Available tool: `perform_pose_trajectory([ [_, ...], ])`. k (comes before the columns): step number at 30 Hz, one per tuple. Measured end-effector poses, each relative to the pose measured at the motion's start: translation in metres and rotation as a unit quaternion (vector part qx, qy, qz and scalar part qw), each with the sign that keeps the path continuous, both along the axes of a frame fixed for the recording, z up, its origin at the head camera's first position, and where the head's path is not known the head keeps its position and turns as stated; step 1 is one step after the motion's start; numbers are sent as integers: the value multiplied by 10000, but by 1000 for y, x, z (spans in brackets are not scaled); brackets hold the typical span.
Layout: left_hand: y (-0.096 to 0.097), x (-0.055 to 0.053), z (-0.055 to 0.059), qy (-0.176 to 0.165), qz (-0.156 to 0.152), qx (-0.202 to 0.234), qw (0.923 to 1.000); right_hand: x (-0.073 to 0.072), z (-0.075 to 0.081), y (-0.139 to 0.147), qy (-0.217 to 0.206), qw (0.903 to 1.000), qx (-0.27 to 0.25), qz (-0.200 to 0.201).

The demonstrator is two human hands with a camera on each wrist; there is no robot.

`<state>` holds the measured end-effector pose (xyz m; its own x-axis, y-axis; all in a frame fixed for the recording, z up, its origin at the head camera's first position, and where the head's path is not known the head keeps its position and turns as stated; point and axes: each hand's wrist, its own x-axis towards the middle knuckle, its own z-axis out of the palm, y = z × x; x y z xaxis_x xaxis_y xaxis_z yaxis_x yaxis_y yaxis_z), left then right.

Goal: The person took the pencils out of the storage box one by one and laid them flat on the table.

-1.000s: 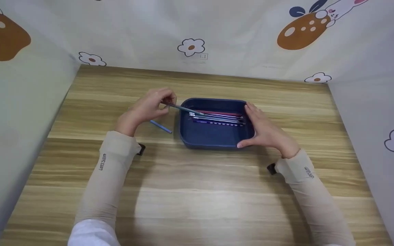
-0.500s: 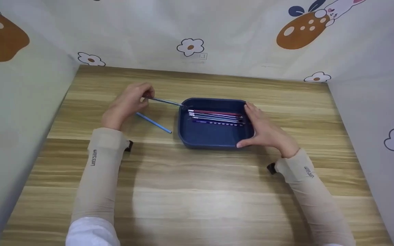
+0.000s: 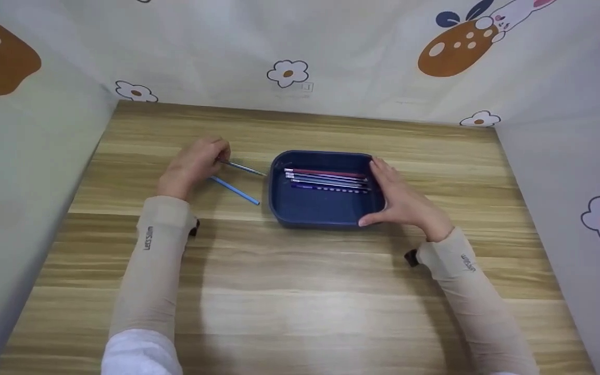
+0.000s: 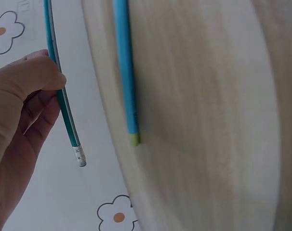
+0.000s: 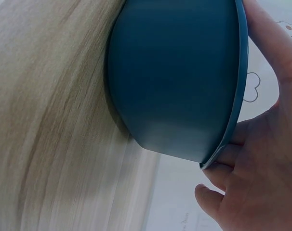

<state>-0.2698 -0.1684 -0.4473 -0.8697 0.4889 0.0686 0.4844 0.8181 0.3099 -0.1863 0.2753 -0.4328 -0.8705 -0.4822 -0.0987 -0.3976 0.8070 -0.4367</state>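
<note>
My left hand (image 3: 191,165) pinches a teal pencil (image 3: 247,168) left of the dark blue box (image 3: 326,211). In the left wrist view thumb and fingers hold the teal pencil (image 4: 64,108) above its white-banded eraser end. Its other end points toward the box's left wall. Just nearer than this hand, a light blue pencil (image 3: 235,190) lies slanted on the table, its far end partly covered by the hand. Inside the box several pencils (image 3: 328,180) lie side by side. My right hand (image 3: 407,200) grips the box's right end, with the thumb at the near rim and fingers at the far corner.
The wood-grain table (image 3: 300,291) meets a pale patterned curtain (image 3: 357,62) at its back edge. More pale curtain hangs along the left and right sides.
My left hand has moved left, drawing the teal pencil from over the box to beside it, then lowered slightly. More of the light blue pencil shows. My right hand has stayed at the box.
</note>
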Motion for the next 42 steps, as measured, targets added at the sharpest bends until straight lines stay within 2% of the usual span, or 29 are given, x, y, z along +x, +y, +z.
perform_pose_trajectory([
  [3,2,-1,-6,23,-84,-158,9998,0,0,0,11,10000,19,15],
  [9,5,-3,-14,-174,-120,-350,9992,-1,0,-1,-28,10000,-39,31],
  [21,9,-8,-23,-360,-222,-642,9970,0,0,-2,-13,10000,23,40],
  [33,9,-9,-20,-490,9,-639,9968,-1,-1,-1,17,10000,53,-1],
  [42,8,-8,-16,-573,-24,-545,9969,-1,-1,-1,67,9999,-85,70],
])
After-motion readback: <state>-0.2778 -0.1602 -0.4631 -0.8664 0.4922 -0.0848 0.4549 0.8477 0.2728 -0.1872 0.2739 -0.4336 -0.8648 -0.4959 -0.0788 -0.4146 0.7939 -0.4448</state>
